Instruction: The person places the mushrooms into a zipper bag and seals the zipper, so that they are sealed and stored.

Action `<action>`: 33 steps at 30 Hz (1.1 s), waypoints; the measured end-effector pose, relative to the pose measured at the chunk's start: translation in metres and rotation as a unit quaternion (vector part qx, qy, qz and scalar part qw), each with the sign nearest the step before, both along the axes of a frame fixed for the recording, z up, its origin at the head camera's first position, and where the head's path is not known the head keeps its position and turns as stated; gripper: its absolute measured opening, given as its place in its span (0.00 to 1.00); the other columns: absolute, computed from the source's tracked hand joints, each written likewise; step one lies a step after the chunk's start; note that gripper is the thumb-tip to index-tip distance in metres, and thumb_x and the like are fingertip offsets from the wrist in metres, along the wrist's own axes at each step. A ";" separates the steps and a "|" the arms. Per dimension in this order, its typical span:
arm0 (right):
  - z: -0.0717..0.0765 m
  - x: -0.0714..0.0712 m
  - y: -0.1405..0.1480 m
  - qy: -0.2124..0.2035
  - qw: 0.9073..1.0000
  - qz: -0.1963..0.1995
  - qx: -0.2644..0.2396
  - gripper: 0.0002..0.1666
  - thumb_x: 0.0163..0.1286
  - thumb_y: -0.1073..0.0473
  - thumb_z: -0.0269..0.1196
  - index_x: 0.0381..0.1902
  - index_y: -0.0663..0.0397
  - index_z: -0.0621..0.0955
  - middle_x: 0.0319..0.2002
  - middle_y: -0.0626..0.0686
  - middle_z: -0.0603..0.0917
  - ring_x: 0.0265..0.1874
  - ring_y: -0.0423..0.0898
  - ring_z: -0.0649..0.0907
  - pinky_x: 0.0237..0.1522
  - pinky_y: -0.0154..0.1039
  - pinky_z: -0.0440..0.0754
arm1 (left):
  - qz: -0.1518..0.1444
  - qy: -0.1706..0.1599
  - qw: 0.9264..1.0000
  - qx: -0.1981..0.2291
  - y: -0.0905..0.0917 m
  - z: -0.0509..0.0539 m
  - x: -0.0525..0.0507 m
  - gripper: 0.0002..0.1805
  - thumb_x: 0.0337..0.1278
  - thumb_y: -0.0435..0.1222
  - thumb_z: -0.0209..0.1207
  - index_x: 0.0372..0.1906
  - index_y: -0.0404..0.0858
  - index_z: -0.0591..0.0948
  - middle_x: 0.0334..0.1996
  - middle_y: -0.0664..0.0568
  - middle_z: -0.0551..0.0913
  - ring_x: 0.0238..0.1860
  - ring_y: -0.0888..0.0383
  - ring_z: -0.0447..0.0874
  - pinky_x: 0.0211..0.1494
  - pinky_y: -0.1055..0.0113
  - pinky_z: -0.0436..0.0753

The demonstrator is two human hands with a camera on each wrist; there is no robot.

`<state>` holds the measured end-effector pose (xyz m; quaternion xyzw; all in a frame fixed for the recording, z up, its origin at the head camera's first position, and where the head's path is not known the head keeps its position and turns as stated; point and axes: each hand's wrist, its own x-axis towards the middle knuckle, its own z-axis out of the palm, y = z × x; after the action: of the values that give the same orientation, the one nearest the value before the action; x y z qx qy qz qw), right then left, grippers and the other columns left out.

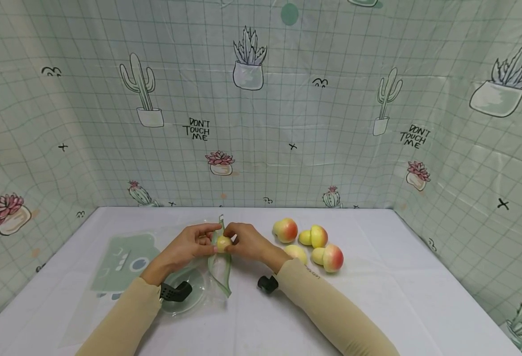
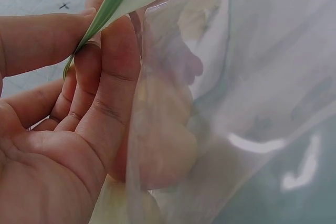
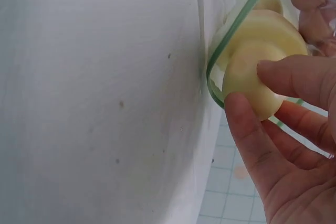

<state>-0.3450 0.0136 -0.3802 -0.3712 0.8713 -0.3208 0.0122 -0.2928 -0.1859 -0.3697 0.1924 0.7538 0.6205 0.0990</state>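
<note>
A clear zip bag [image 1: 102,272] with a green print lies across the left of the table, its green-edged mouth lifted. My left hand [image 1: 190,243] pinches the green rim [image 2: 116,1] between thumb and fingers; behind it, the plastic hangs down in the left wrist view. My right hand [image 1: 249,241] holds a smooth yellow fruit [image 3: 251,74], lobed like a pear or gourd, with thumb and fingertips at the open mouth. In the right wrist view the bag's green rim [image 3: 231,38] passes beside this fruit, and the left fingers show through the plastic.
Right of my right hand, several yellow and red lobed fruits lie grouped, among them a red-cheeked one [image 1: 332,258] and an all-yellow one [image 1: 315,236]. A white cloth [image 1: 376,306] covers the table. A patterned curtain [image 1: 269,118] rises behind it and at both sides.
</note>
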 end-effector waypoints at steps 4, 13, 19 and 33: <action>0.000 0.000 -0.001 -0.014 1.000 -0.007 -0.009 0.15 0.58 0.67 0.68 0.44 0.59 0.79 0.44 0.55 0.82 0.34 0.42 0.83 0.38 0.30 0.79 | -0.003 0.001 1.000 -0.003 0.000 0.001 0.001 0.35 0.56 0.23 0.60 0.69 0.26 0.61 0.34 0.48 0.67 0.30 0.61 0.66 0.34 0.71 0.72; -0.002 0.002 -0.002 -0.066 0.998 -0.014 -0.021 0.17 0.60 0.70 0.65 0.48 0.60 0.77 0.49 0.56 0.80 0.39 0.45 0.84 0.36 0.31 0.80 | -0.003 0.001 1.000 -0.011 0.001 0.000 0.001 0.35 0.57 0.25 0.60 0.69 0.26 0.60 0.29 0.51 0.70 0.30 0.61 0.67 0.35 0.70 0.72; -0.004 0.000 0.000 -0.072 0.997 -0.014 -0.021 0.19 0.59 0.70 0.66 0.49 0.59 0.77 0.49 0.56 0.80 0.39 0.45 0.84 0.36 0.30 0.80 | -0.006 -0.006 1.000 -0.007 0.001 -0.001 0.000 0.36 0.58 0.26 0.61 0.69 0.26 0.60 0.29 0.52 0.70 0.30 0.61 0.68 0.35 0.70 0.73; 0.007 0.005 0.012 -0.064 0.998 -0.019 0.009 0.23 0.59 0.64 0.68 0.53 0.60 0.76 0.53 0.58 0.79 0.41 0.46 0.84 0.38 0.33 0.80 | -0.002 -0.018 1.000 -0.009 0.002 -0.004 0.001 0.35 0.58 0.25 0.60 0.69 0.25 0.59 0.28 0.53 0.71 0.29 0.62 0.68 0.34 0.69 0.73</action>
<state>-0.3397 0.0253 -0.3736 -0.3333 0.8785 -0.3360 0.0653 -0.2922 -0.1842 -0.3733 0.1815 0.7572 0.6168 0.1154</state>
